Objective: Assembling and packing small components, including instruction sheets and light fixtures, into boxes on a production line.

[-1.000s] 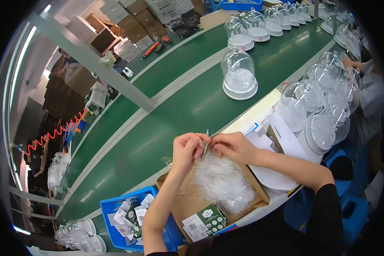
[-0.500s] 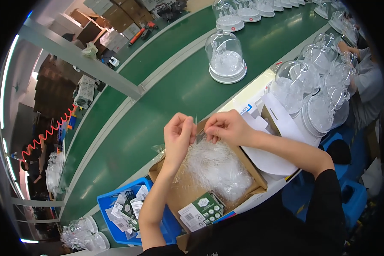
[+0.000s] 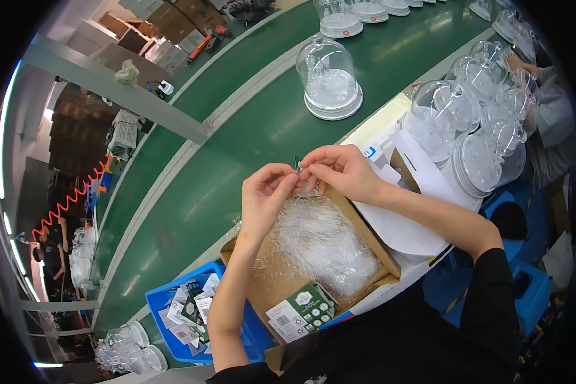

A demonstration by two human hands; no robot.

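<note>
My left hand (image 3: 265, 195) is closed in a pinch on a thin card (image 3: 308, 185), seen mostly edge-on and partly hidden by fingers. Against it, my right hand (image 3: 342, 171) has its thumb and index finger pinched together; what they grip is too fine to make out. Both hands hang over the far end of a shallow cardboard box (image 3: 385, 280). In the box lies a tangled heap of clear plastic strands (image 3: 326, 246). Green and white printed cards (image 3: 301, 313) rest at its near end.
Left of the box, a blue bin (image 3: 163, 297) holds more cards. A glass dome on a white base (image 3: 333, 96) stands on the green conveyor (image 3: 198, 192). Several more domes (image 3: 477, 144) crowd the right, beside white paper (image 3: 422, 166). A co-worker's arm (image 3: 525, 67) reaches in there.
My right hand has moved up and left, its fingers now meeting those of my left hand. The card between them has turned, showing more of its surface. The view has shifted slightly.
</note>
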